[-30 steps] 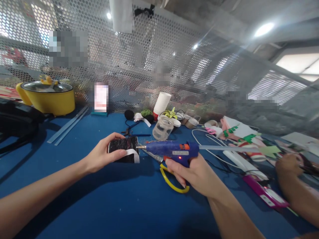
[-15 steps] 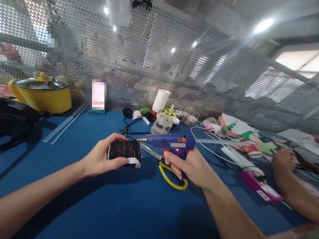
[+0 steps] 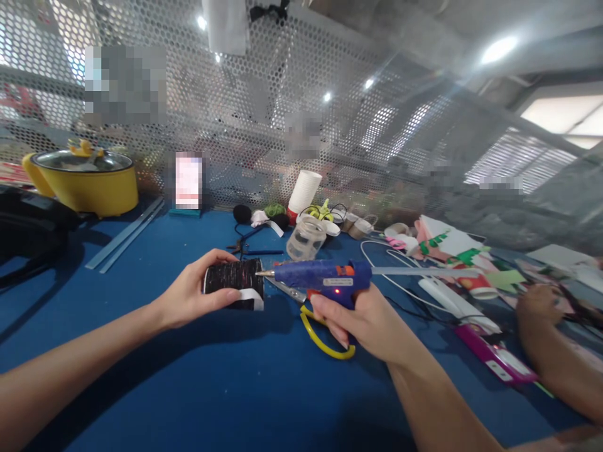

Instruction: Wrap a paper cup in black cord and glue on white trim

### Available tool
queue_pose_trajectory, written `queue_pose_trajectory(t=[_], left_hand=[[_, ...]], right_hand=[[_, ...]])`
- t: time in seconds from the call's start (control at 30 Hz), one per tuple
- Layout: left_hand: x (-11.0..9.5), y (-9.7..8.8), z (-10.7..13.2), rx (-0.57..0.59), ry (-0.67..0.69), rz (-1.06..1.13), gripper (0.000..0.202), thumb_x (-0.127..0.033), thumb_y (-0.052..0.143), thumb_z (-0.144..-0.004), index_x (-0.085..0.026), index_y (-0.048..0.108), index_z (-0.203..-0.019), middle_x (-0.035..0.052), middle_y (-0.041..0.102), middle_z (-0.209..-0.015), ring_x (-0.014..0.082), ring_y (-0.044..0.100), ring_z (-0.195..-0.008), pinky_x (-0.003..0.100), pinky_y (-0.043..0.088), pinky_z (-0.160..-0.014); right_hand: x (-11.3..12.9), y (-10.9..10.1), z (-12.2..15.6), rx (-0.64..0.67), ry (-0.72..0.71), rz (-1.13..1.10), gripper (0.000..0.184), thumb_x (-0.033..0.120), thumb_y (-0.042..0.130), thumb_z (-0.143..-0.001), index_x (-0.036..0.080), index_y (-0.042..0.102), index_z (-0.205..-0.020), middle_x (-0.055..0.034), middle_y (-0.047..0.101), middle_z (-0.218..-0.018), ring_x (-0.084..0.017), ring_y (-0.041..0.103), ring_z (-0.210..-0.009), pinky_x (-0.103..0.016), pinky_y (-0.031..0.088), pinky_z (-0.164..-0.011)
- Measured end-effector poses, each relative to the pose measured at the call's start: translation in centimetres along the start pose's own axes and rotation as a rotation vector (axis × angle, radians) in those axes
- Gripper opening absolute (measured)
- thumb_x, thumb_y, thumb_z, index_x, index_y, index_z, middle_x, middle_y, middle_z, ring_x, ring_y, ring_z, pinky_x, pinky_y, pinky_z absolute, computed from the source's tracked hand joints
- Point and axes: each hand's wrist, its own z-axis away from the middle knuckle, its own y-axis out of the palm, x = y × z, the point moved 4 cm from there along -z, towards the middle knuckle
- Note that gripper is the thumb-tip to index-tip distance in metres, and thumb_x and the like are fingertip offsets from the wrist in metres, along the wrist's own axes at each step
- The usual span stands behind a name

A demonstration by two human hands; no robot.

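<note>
My left hand point(image 3: 200, 292) is closed around a cylinder wrapped in black yarn point(image 3: 233, 276), held on its side above the table. A short white strip point(image 3: 252, 296) lies across its lower edge, beside my thumb. In my right hand point(image 3: 360, 320) is a blue glue gun point(image 3: 311, 276) with a small red light on. Its metal nozzle points left and reaches the right end of the cylinder; whether it touches, I cannot tell. A clear glue stick point(image 3: 414, 271) sticks out of its back. Yellow-handled scissors point(image 3: 325, 342) lie below the gun, partly covered by my right hand.
Behind my hands are a clear jar point(image 3: 306, 238), pliers point(image 3: 240, 245), stacked paper cups point(image 3: 305, 191) and balls of yarn point(image 3: 242, 214). A yellow pot point(image 3: 89, 188) stands back left, near glue sticks point(image 3: 125, 235). At right are a purple power strip point(image 3: 494, 358) and another person's hand point(image 3: 541, 307).
The glue gun has dropped slightly, its nozzle now lower and overlapping the right end of the black cylinder. The cylinder has shifted a little up and left. Both hands keep their holds.
</note>
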Motion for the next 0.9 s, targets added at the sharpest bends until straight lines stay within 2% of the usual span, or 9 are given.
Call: queue_pose_trajectory(t=[0.13, 0.27, 0.43, 0.53, 0.7, 0.9], left_hand=[[-0.1, 0.0, 0.1, -0.023, 0.061, 0.001, 0.042, -0.047, 0.054, -0.067, -0.018, 0.048, -0.097, 0.0013, 0.058, -0.082, 0.0159, 0.053, -0.069, 0.027, 0.043, -0.061], [-0.3, -0.1, 0.3, -0.064, 0.13, -0.002, 0.042, -0.044, 0.057, -0.067, -0.019, 0.046, -0.099, 0.0032, 0.059, -0.088, 0.0174, 0.055, -0.073, 0.028, 0.045, -0.063], [-0.5, 0.0, 0.6, -0.092, 0.209, -0.032, 0.045, -0.041, 0.059, -0.066, -0.019, 0.044, -0.103, 0.0055, 0.058, -0.093, 0.0183, 0.056, -0.077, 0.029, 0.046, -0.066], [-0.7, 0.1, 0.6, -0.085, 0.276, -0.058, 0.044, -0.038, 0.059, -0.066, -0.019, 0.043, -0.103, 0.0052, 0.057, -0.093, 0.0188, 0.056, -0.079, 0.031, 0.045, -0.069], [-1.3, 0.3, 0.7, -0.069, 0.391, -0.075, 0.042, -0.033, 0.06, -0.067, -0.019, 0.042, -0.102, 0.0051, 0.056, -0.091, 0.0176, 0.055, -0.078, 0.029, 0.045, -0.067], [-1.5, 0.2, 0.7, -0.08, 0.457, -0.108, 0.043, -0.031, 0.061, -0.067, -0.019, 0.041, -0.103, 0.0062, 0.055, -0.091, 0.0187, 0.054, -0.08, 0.031, 0.045, -0.069]], right_hand=[[-0.3, -0.2, -0.1, 0.041, 0.037, -0.049, 0.035, 0.043, 0.048, -0.082, 0.016, 0.049, -0.06, 0.0068, 0.039, -0.036, -0.006, 0.038, -0.032, -0.021, 0.038, -0.04], [-0.1, -0.5, -0.3, 0.042, 0.013, -0.118, 0.031, 0.041, 0.049, -0.082, 0.015, 0.05, -0.065, 0.007, 0.04, -0.037, -0.006, 0.038, -0.032, -0.02, 0.036, -0.038], [-0.2, -0.6, -0.3, 0.04, 0.027, -0.166, 0.032, 0.04, 0.049, -0.082, 0.015, 0.049, -0.063, 0.0072, 0.039, -0.037, -0.005, 0.037, -0.032, -0.019, 0.034, -0.037], [-0.4, -0.7, -0.3, 0.03, 0.025, -0.173, 0.031, 0.039, 0.05, -0.082, 0.015, 0.051, -0.063, 0.0071, 0.04, -0.037, -0.005, 0.038, -0.033, -0.019, 0.033, -0.037], [-0.8, -0.8, -0.4, -0.002, 0.042, -0.164, 0.033, 0.041, 0.05, -0.082, 0.014, 0.052, -0.063, 0.0066, 0.04, -0.036, -0.005, 0.038, -0.033, -0.019, 0.033, -0.037], [-0.6, -0.9, -0.2, 0.015, 0.035, -0.16, 0.032, 0.041, 0.051, -0.081, 0.015, 0.05, -0.063, 0.0071, 0.039, -0.037, -0.005, 0.038, -0.033, -0.02, 0.033, -0.037]])
